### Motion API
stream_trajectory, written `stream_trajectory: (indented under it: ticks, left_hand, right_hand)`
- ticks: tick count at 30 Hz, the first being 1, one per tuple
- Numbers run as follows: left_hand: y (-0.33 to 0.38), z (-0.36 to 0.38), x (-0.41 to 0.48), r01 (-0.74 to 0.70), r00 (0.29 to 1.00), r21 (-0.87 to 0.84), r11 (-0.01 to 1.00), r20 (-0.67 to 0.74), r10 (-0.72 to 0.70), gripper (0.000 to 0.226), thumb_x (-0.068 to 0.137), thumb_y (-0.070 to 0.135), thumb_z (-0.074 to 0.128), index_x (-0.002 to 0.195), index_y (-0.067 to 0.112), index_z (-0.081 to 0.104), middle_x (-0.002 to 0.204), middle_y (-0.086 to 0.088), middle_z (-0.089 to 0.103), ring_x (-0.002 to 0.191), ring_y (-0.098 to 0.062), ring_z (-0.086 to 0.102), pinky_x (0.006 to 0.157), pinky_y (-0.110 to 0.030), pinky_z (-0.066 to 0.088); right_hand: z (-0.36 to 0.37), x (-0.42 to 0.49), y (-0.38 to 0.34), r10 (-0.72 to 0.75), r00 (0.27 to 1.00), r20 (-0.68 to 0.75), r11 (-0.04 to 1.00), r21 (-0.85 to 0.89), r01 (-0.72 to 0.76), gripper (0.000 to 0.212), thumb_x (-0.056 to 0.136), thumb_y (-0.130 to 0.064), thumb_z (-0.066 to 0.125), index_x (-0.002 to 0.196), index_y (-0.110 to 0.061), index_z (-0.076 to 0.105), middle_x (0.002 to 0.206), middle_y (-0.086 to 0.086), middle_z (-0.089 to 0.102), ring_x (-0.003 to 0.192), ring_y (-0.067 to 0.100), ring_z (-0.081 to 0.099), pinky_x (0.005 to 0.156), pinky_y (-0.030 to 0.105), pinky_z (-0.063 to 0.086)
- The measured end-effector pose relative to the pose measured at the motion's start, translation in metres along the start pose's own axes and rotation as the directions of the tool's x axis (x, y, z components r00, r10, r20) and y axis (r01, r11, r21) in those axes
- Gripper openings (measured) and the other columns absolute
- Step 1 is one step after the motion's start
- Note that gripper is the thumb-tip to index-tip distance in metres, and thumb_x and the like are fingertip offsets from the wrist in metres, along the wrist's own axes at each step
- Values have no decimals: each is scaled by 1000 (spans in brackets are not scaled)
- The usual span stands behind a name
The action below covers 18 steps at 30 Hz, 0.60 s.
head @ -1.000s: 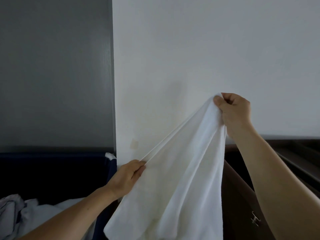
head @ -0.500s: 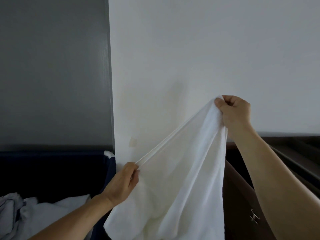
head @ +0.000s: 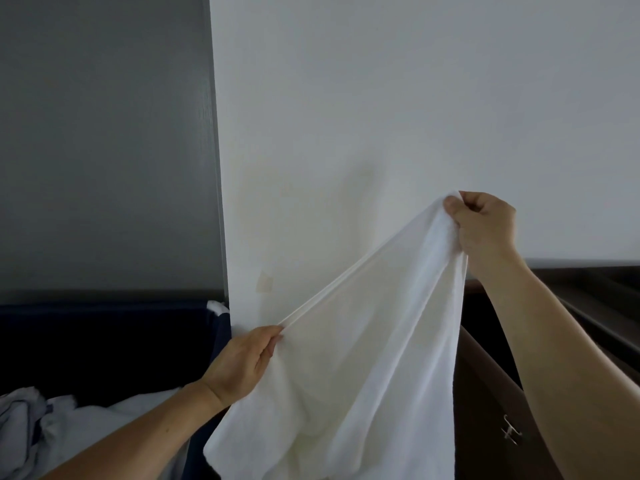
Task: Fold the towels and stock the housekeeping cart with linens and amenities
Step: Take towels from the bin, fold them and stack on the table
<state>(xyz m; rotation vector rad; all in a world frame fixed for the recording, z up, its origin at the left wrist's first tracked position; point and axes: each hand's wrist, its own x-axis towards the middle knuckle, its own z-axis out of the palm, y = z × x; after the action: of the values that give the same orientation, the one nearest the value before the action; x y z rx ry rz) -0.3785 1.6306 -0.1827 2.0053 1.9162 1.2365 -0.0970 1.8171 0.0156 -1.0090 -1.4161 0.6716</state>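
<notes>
A white towel [head: 367,368] hangs in the air in front of a white wall, its top hem stretched taut on a slant. My right hand [head: 485,230] pinches the upper corner, raised at the right. Lower and to the left, my left hand [head: 242,365] pinches the same hem. The rest of the towel drapes down in loose folds and runs off the bottom of the view.
A dark blue bin [head: 104,341] at the lower left holds crumpled white and grey linen [head: 31,431]. Dark brown furniture [head: 491,410] with a small metal handle [head: 510,433] stands at the lower right. A grey panel [head: 104,140] fills the upper left.
My left hand has slid down and left along the hem, stretching the edge longer. My right hand has kept its hold at the same height.
</notes>
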Motion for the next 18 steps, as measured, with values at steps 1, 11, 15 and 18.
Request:
stream_trajectory:
  ticks: [1,11,15,18]
  left_hand:
    - [-1,0,1,21,1000,-8,1000,22,-21,29,102,19,47,124,8,62,111,3,69,101,-6,65,89,-4,43]
    - [-6,-11,17,275,958,-66,959,107,-267,11,100,33,53,97,38,62,89,18,69,86,9,62,69,-4,45]
    - [16,-29,34,384,922,-193,903,137,-363,15,97,30,59,91,28,72,88,8,74,85,-10,69,77,-20,53]
    - [53,-41,62,317,943,-183,931,163,-289,17,96,31,59,88,24,72,86,7,72,81,-12,67,73,-26,53]
  right_hand:
    - [0,0,1,-1,1000,0,1000,-2,1,21,90,-24,67,71,-31,69,74,-9,65,68,8,57,65,21,48]
    - [1,1,9,-12,1000,-19,1000,-22,12,10,91,-23,68,101,-21,71,86,-14,67,78,2,62,66,13,45]
    - [0,-13,12,-30,1000,-3,964,-263,28,9,96,-27,61,99,-21,67,84,-12,63,89,17,61,71,23,42]
    - [16,-43,12,-46,964,260,918,-370,144,21,96,-26,62,113,-14,66,98,-4,61,89,16,58,76,24,37]
